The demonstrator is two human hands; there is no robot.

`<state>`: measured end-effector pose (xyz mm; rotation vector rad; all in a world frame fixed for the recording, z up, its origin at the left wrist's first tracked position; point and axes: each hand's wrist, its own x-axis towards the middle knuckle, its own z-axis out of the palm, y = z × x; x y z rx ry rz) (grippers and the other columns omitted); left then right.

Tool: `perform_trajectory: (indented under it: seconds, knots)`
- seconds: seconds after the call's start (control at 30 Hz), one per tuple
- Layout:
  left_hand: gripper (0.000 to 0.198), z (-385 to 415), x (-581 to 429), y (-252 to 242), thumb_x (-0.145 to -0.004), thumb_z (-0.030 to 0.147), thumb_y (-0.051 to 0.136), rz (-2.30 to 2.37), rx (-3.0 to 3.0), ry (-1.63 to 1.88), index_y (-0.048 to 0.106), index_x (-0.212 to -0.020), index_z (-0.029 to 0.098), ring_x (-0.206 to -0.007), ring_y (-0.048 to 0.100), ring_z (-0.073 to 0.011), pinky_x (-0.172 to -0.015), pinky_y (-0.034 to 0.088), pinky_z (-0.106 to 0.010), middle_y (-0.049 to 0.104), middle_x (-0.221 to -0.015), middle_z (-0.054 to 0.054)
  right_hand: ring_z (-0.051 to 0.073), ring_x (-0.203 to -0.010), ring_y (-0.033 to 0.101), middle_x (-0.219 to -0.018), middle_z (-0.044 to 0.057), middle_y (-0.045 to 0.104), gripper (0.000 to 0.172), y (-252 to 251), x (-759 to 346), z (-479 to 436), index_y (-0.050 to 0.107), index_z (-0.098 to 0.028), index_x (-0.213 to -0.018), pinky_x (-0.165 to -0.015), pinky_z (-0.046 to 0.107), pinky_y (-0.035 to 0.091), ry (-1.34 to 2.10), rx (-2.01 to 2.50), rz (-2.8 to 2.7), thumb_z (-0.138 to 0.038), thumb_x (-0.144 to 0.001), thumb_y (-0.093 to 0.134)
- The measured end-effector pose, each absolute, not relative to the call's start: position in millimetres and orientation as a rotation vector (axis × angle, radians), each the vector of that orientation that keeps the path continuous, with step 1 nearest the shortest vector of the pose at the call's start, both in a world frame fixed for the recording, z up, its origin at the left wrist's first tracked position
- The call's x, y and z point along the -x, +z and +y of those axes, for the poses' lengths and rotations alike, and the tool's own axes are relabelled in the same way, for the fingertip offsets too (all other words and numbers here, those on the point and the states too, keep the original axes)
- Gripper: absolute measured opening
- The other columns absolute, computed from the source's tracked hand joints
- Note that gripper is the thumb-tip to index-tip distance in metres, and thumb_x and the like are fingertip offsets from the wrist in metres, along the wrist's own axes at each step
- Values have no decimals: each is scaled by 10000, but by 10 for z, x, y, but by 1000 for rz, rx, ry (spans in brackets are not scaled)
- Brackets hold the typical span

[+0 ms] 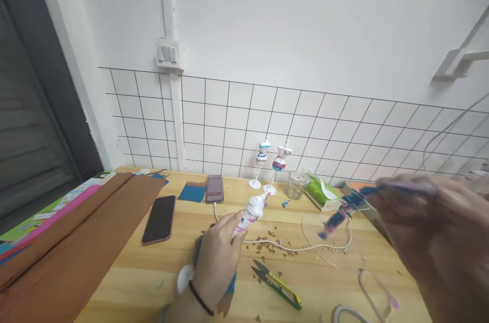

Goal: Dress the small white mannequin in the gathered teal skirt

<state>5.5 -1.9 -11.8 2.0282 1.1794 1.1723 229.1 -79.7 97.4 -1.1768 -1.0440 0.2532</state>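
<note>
My left hand (219,244) is closed round a white miniature dress form (253,208), tilted with its neck end up and to the right; coloured scraps stick to its body. Its white base (185,278) shows partly beside my wrist. At the right, my blurred right hand (431,231) is closed on a blue and pink patterned strip (342,213), which hangs down to the left, away from the dress form. Beyond my left hand, two more small dress forms, one teal-banded (261,155) and one red-and-blue (279,161), stand upright.
Yellow-green thread snips (278,285) lie on the wooden table near small brown scraps (263,245). A white cable (301,249) crosses behind them. A phone (159,219), brown sheets (84,241), a glass cup (297,185), a green packet (321,192) and a tape roll (346,314) lie around.
</note>
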Motion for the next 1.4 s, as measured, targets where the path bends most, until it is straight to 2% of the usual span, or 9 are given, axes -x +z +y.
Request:
perform_trajectory:
  seconds: [0.17,0.3,0.4,0.57,0.77,0.93,1.07,1.2,1.4]
  knots:
    - [480,200,140,-30,-718,227,622,1065,-1404,1216,558,-1183,127,-1032,600,-256,-885,479,-349,627,-1172,-100,128,-592,536,-647,13,591,273,800,-2415,-183,628,-175,-737,-578,265,433,542,1356,-1352,-445,-752,593]
    - [727,298,342,67,-678,215,679,1020,-1193,1211,371,-1324,90,-1065,583,-246,-909,465,-335,593,-1215,-124,114,-586,543,-627,-15,595,295,362,-2389,364,641,-157,-756,-574,249,444,670,1549,-1581,-439,-797,564]
    - [872,305,423,123,-666,226,696,1010,-1124,1200,223,-1383,75,-1050,592,-251,-920,452,-361,602,-1195,-151,125,-688,600,-812,10,627,261,46,-2408,735,601,-136,-908,-630,295,494,663,1727,-1669,-370,-883,488]
    - [986,311,449,120,-644,289,709,963,-1093,1185,122,-1392,25,-1043,588,-281,-936,422,-402,657,-1093,-174,174,-868,605,-1067,51,596,241,-432,-2533,1159,563,-162,-1070,-733,354,511,507,2095,-1791,-299,-875,522]
    - [992,350,452,81,-643,299,703,969,-1090,1180,110,-1395,42,-1008,604,-271,-913,430,-382,667,-1069,-162,200,-960,580,-1140,73,564,277,-972,-2397,1229,538,-160,-1118,-803,409,485,109,2242,-2016,-284,-870,532]
    - [990,365,471,72,-644,297,703,963,-1076,1197,109,-1397,50,-1002,605,-255,-897,438,-354,670,-1061,-153,213,-993,565,-1168,74,548,301,-1141,-2349,1053,517,-170,-1152,-828,434,469,-68,2203,-2090,-279,-872,529]
    - [972,344,471,80,-656,285,697,949,-1085,1205,113,-1399,54,-985,612,-244,-890,440,-345,668,-1065,-151,195,-957,579,-1114,64,581,244,-1060,-2527,857,559,-163,-1082,-818,411,471,79,2096,-2088,-287,-874,524]
    - [933,306,423,94,-656,281,703,930,-1110,1187,171,-1394,76,-954,625,-237,-855,459,-333,683,-1038,-137,167,-866,610,-937,35,653,151,-941,-2695,581,625,-153,-863,-794,368,470,299,1991,-1949,-276,-859,539]
    - [1020,232,270,61,-610,279,751,781,-1054,1085,144,-1396,49,-902,638,-235,-834,463,-335,700,-970,-141,206,-563,604,-586,39,664,260,-690,-2557,85,588,-194,-585,-541,304,440,531,1846,-1615,-371,-769,538]
